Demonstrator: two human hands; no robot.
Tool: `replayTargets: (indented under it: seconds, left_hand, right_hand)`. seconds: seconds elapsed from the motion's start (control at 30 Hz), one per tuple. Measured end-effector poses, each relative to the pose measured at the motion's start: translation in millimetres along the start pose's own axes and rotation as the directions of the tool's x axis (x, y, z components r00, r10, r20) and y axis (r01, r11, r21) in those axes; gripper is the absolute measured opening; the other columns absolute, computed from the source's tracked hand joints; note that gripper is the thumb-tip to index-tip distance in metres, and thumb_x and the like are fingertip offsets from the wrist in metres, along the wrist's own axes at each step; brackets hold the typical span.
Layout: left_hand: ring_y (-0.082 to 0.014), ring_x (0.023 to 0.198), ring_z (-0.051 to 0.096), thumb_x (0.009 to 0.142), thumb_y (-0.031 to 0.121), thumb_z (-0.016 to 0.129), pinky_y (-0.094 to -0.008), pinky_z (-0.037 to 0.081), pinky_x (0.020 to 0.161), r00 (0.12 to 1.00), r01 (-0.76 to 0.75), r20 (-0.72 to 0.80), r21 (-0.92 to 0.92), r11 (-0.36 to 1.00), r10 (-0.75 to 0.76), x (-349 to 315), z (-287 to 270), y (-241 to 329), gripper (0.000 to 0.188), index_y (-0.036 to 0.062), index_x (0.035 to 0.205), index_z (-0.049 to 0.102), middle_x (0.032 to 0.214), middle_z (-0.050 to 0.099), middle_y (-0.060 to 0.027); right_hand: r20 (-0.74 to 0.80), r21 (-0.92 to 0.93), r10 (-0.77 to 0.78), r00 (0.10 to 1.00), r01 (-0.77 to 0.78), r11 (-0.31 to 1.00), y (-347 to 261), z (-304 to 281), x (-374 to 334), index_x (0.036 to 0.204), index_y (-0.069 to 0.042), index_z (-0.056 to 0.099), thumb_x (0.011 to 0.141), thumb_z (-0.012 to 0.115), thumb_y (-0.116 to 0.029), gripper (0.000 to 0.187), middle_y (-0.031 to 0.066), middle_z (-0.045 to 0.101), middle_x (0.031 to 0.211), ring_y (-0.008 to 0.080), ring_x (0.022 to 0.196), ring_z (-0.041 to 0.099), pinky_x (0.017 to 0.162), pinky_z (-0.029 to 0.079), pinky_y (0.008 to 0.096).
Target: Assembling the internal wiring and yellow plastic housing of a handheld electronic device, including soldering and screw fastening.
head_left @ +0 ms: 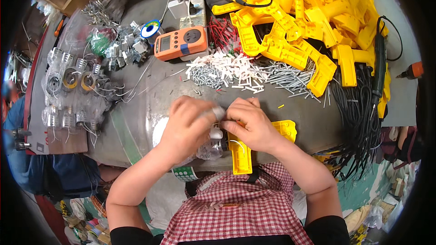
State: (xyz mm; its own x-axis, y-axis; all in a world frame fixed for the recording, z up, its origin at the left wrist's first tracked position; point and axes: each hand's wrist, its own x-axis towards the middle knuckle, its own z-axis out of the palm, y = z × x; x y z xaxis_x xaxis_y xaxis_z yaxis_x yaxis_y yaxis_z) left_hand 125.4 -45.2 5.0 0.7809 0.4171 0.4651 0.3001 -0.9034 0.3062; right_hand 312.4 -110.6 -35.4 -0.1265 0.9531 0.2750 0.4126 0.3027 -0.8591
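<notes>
Over the near middle of the bench, my left hand [193, 120] and my right hand [250, 122] meet with fingertips pinched close together. What they pinch is too small and hidden to make out. The left fingers are slightly blurred, and something greyish-silver wraps a fingertip. Beneath my right hand lies a yellow plastic tool housing half [242, 159], its handle pointing toward me and a short white wire across it. Against its left side sits a clear-wrapped part [210, 149], partly covered by my left hand. A bit of orange shows under my right fingers.
Yellow housings [336, 9] are heaped at the back right, beside black cables [356, 113] and a soldering iron [378, 63]. Farther back lie white sleeves [236, 68], screws [288, 79] and an orange meter [180, 43]. Bagged motor parts [72, 81] fill the left.
</notes>
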Motion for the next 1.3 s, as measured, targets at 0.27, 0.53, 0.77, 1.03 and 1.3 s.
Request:
replayTargets:
  seconds: [0.27,0.53,0.77,1.03,1.3]
  left_hand:
    - [-0.0294,0.088,0.057,0.071,0.0,0.061,-0.039,0.042,0.086,0.807,0.575,0.362,-0.299,0.762,-0.466,19,17,-18,0.022,0.0045,0.093,0.058,0.087,0.061,-0.011]
    - [-0.0316,0.091,0.056,0.07,-0.004,0.06,-0.0404,0.045,0.082,0.99,0.111,0.066,0.179,0.978,-0.125,41,48,-69,0.033,0.0042,0.102,0.056,0.093,0.06,-0.0114]
    - [-0.0303,0.092,0.056,0.068,-0.005,0.058,-0.0398,0.043,0.082,0.981,0.191,0.011,0.101,0.976,-0.193,35,46,-65,0.035,0.0042,0.101,0.055,0.091,0.059,-0.0109]
    - [-0.03,0.092,0.055,0.067,-0.004,0.058,-0.039,0.042,0.083,0.989,0.125,0.051,0.228,0.966,-0.14,40,51,-71,0.035,0.004,0.101,0.056,0.092,0.059,-0.0104]
    - [-0.0304,0.094,0.059,0.067,-0.008,0.059,-0.0373,0.048,0.08,0.973,0.225,-0.036,-0.025,0.974,-0.226,25,39,-68,0.027,0.0043,0.091,0.063,0.096,0.064,-0.011]
  right_hand:
    - [-0.117,-0.248,-0.045,0.992,0.015,0.969,-11,3,-5,0.075,-0.01,0.053,0.077,0.063,-0.013,0.011,0.0011,0.052,0.075,0.0208,0.082,0.05,0.08,0.03,0.0397]
    - [-0.125,-0.167,0.01,0.992,-0.031,0.985,-20,-3,-17,0.087,-0.01,0.063,0.08,0.065,-0.016,0.009,0.0,0.06,0.081,0.0186,0.084,0.053,0.081,0.031,0.038]
    - [-0.155,-0.155,0.027,0.988,-0.052,0.987,-17,-2,-26,0.092,-0.01,0.066,0.08,0.067,-0.02,0.015,0.0001,0.064,0.084,0.0175,0.083,0.056,0.081,0.032,0.036]
    - [-0.17,-0.15,0.014,0.985,-0.04,0.988,-19,2,-27,0.088,-0.009,0.067,0.08,0.068,-0.019,0.013,-0.0001,0.064,0.081,0.017,0.082,0.056,0.081,0.032,0.0352]
    - [-0.183,-0.1,0.048,0.982,-0.067,0.993,-19,7,-26,0.085,-0.01,0.067,0.078,0.069,-0.021,0.013,0.0,0.064,0.079,0.016,0.08,0.056,0.081,0.032,0.0341]
